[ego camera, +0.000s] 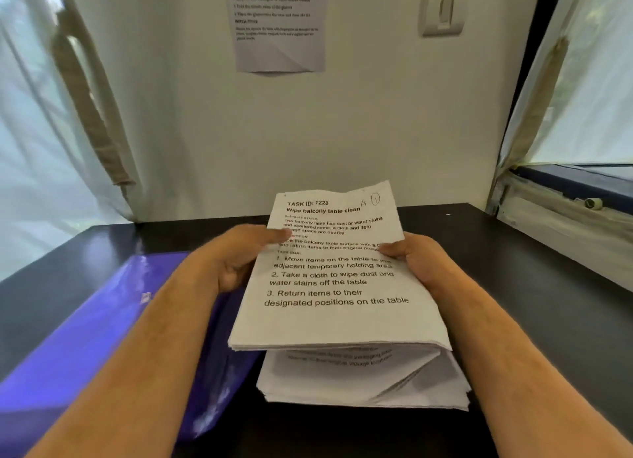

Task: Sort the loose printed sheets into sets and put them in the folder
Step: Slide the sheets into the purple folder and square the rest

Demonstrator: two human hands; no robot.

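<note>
1. Held set of sheets: a thin bundle of printed white pages, raised above the tabletop at centre. Top page is headed "TASK ID: 1228 / Wipe balcony table clean", with three numbered steps and a handwritten circled mark at its upper right corner.
2. Left hand: grips the bundle's left edge, thumb pressed on the printed face, fingers curled behind.
3. Right hand: grips the bundle's right edge, thumb on the face, fingers behind. The two hands are apart, one on each side of the bundle.
4. Loose stack: more printed sheets, unevenly piled, lying on the tabletop directly under the held set.
5. Folder: purple, glossy, lying on the tabletop to the left, its right side partly beneath the left forearm.
6. Tabletop: dark, set against a white wall.
7. Wall sheet: a printed page fixed to the wall, text blurred.
8. Light switch: white, right of the wall sheet.
</note>
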